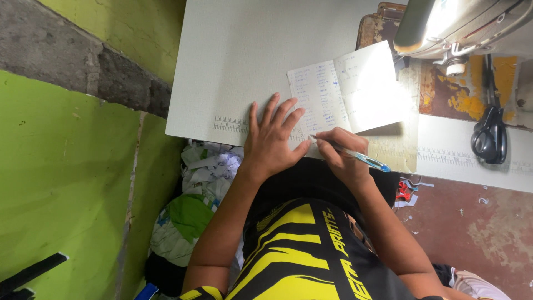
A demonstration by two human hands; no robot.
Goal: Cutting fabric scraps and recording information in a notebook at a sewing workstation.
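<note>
**Pen to paper at the sewing counter**

A person in a black-and-yellow jersey writes in an open notebook (347, 89) lying flat on a pale, finely gridded counter (244, 61). The left hand (272, 139) is spread, fingers fanned and palm pressed down at the book's lower left corner, right over a printed ruler strip (230, 124) along the counter's near edge. The right hand (341, 153) is closed in a pinch around a clear pen with a blue cap end (355, 155), its tip touching the bottom edge of the left page. That page is dense with blue handwritten columns; the right page glares white under a lamp.

At two o'clock from the notebook sits the smooth, cream body of a sewing machine (461, 25) on a worn, rust-and-yellow patched plate. Black-handled scissors (489, 128) lie at three o'clock, well apart from the hands. The counter stretching to eleven o'clock is open. Below its edge, at seven o'clock, crumpled fabric scraps (197, 194) heap against a lime-green wall (66, 178); paper bits dot the reddish floor (472, 222) at four o'clock.
</note>
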